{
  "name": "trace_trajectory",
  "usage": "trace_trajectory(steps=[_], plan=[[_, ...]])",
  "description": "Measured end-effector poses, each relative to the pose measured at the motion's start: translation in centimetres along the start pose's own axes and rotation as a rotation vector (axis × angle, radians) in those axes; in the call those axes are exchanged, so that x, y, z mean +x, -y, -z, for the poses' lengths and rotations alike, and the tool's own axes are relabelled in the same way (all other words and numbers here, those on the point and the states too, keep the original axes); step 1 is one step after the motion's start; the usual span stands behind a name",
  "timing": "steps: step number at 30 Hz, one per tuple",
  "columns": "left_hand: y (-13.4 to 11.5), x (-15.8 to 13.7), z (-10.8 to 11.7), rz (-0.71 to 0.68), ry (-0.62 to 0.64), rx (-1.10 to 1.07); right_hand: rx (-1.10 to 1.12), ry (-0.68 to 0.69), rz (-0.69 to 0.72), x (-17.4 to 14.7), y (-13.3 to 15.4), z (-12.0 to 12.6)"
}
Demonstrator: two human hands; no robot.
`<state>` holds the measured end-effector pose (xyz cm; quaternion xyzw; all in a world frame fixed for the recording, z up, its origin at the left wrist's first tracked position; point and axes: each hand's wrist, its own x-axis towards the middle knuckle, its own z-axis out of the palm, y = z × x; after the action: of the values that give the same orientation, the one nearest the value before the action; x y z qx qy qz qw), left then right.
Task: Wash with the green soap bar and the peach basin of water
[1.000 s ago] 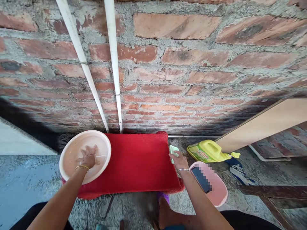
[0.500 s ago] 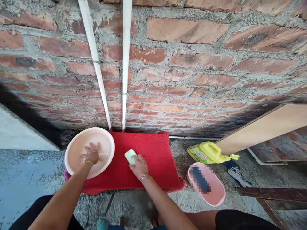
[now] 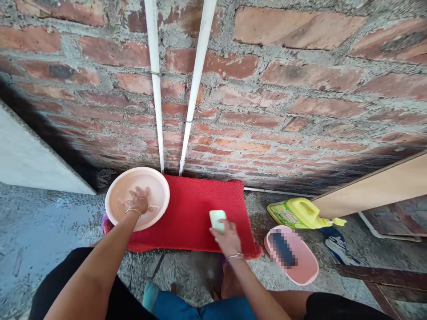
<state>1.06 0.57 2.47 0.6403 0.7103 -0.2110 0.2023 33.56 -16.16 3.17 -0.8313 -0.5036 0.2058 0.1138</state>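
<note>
A red mat point(image 3: 193, 209) lies on the concrete floor against a brick wall. My right hand point(image 3: 228, 238) presses a pale green bar of soap point(image 3: 217, 219) onto the mat's right part. A pale pink basin point(image 3: 160, 186) rests on the mat's left end. My left hand point(image 3: 140, 202) sits inside the basin with fingers spread, apparently in water, holding nothing I can see.
Two white pipes point(image 3: 155, 84) run down the brick wall point(image 3: 300, 89) to the floor behind the mat. A yellow detergent jug point(image 3: 295, 212) lies on its side at the right, near a pink tray point(image 3: 300, 266) and a leaning board point(image 3: 376, 189).
My right hand carried the soap from the mat's right edge to its middle, then back toward the right part. The left hand stayed in the basin. The view shifted.
</note>
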Motion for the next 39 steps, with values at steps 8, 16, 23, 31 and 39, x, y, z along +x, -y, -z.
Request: trace_trajectory(steps=[8, 16, 23, 31, 39], plan=[[0.1, -0.4, 0.2, -0.006, -0.020, 0.008, -0.131, 0.442, 0.566, -7.8, 12.8, -7.0], [-0.1, -0.7, 0.6, -0.009, 0.004, -0.027, -0.217, 0.318, 0.168, -3.1, 0.5, 0.5], [0.0, -0.4, 0.2, -0.003, -0.004, -0.006, -0.254, 0.152, -0.293, -0.3, -6.5, 6.2], [0.2, -0.2, 0.2, -0.016, 0.006, -0.003, 0.082, 0.230, 0.015, -0.9, 12.0, -3.1], [0.5, 0.6, -0.6, -0.018, -0.002, -0.005, -0.021, 0.318, 0.103, -1.3, 17.2, -7.1]])
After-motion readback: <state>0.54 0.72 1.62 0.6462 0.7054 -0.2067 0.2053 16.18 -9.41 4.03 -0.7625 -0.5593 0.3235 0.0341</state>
